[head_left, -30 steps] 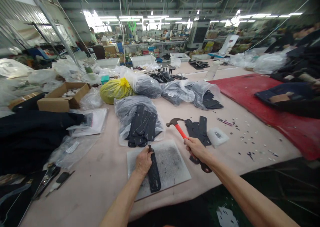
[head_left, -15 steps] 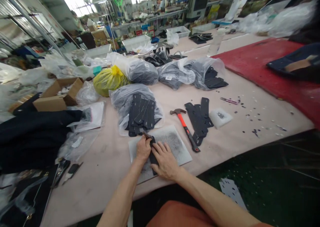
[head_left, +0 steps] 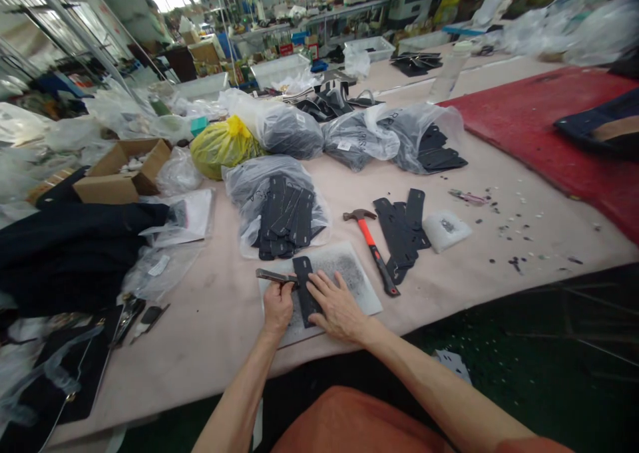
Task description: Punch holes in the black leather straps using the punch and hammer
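Observation:
In my left hand (head_left: 278,304) is a dark metal punch (head_left: 272,276), held by closed fingers and lying nearly sideways, its right end by the black strip. The black strip (head_left: 302,273), with a small slot near its far end, lies on a white cutting board (head_left: 360,267) marked with dark scuffs. My right hand (head_left: 339,306) rests flat on the strip's right side, fingers stretched out. A claw hammer (head_left: 372,247) with a red and black handle lies right of the board. More black strips (head_left: 399,230) are piled beyond it.
Behind the board, a clear plastic bag (head_left: 244,193) spills a pile of black strips. A small white block (head_left: 446,231), a pink-handled tool (head_left: 468,197) and scattered scraps lie right. Dark fabric (head_left: 74,260) and a cardboard box (head_left: 120,173) are left.
My left hand has moved left off the strip, and the punch has swung out to the left. The strip's far end now shows. My right hand stays on it; the camera view has shifted slightly.

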The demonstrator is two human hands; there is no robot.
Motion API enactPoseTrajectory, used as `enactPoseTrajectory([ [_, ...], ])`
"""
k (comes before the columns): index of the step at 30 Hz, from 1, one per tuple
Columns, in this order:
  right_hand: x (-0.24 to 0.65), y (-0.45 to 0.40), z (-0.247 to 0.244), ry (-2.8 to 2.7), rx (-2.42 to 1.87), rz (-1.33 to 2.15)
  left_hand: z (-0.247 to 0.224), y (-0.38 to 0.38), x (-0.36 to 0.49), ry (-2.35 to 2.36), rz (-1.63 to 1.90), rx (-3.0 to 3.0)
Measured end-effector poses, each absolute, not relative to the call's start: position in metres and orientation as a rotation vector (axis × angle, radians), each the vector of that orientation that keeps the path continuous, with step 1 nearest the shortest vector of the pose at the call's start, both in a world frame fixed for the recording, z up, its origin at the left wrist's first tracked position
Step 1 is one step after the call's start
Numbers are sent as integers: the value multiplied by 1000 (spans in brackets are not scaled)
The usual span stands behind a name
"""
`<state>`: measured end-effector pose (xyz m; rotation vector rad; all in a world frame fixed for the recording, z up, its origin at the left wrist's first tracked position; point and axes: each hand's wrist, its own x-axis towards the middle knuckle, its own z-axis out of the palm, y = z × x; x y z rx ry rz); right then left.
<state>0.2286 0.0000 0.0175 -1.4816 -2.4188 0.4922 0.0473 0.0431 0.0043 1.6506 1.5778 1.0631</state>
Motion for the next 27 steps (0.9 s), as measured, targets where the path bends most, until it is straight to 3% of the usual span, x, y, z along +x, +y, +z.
enactPoseTrajectory([
  [8, 225, 67, 13, -2420, -1507, 447, 4, 46, 51, 1550, 1095, 1654],
  [14, 246, 50, 10, -2445, -1373, 621, -8, 42, 49, 1465, 1051, 1679],
  [27, 247, 42, 6, -2331, -1434, 594, -12, 45, 59, 1354, 966, 1740],
])
